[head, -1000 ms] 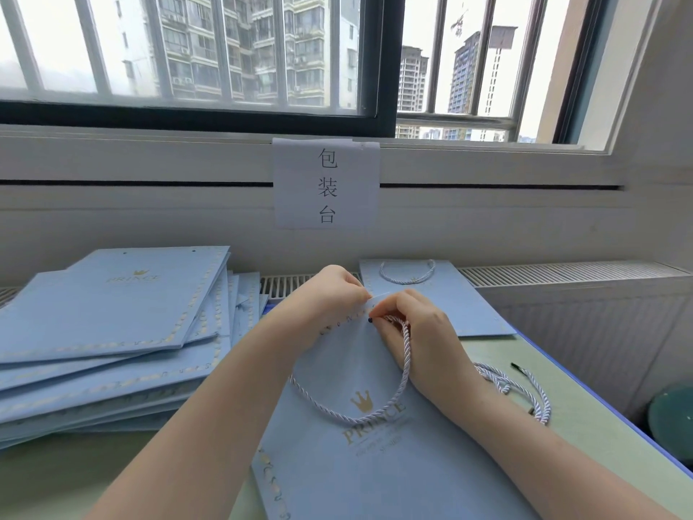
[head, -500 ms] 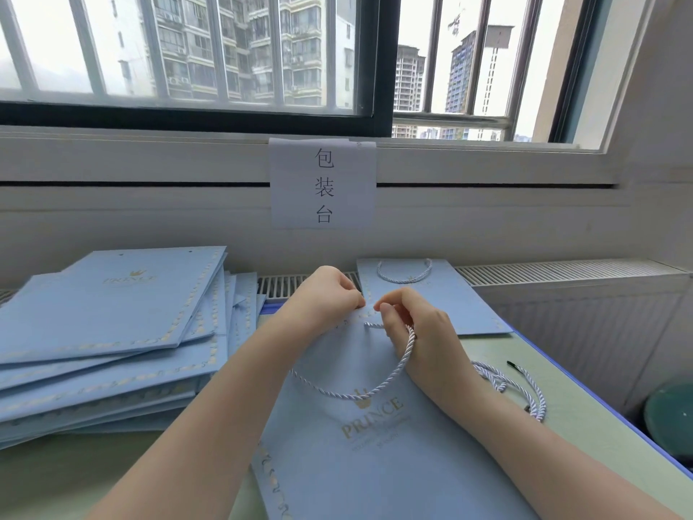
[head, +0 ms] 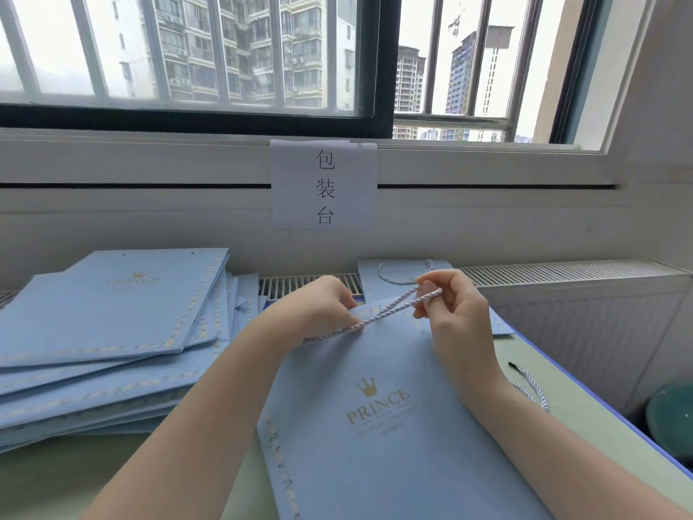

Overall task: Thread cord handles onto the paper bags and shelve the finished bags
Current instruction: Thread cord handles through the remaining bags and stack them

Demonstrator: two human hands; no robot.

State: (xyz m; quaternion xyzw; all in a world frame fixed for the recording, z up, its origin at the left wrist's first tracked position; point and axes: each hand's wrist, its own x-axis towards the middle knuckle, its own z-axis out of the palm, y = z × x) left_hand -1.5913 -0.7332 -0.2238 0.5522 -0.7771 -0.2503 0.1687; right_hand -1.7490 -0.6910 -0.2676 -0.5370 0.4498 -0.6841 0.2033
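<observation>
illumination is diffuse daylight entering through the window (head: 240,54) at the top of the view. the sky behind the bars is overexposed to near white, and the distant buildings appear hazy. the table (head: 585,418) and wall below are evenly lit, with soft, faint shadows only. no hard glare is visible. wide-angle distortion bends the window frame and tilts the right wall at the edges. focus is acceptable at centre; the corners are slightly soft.
</observation>
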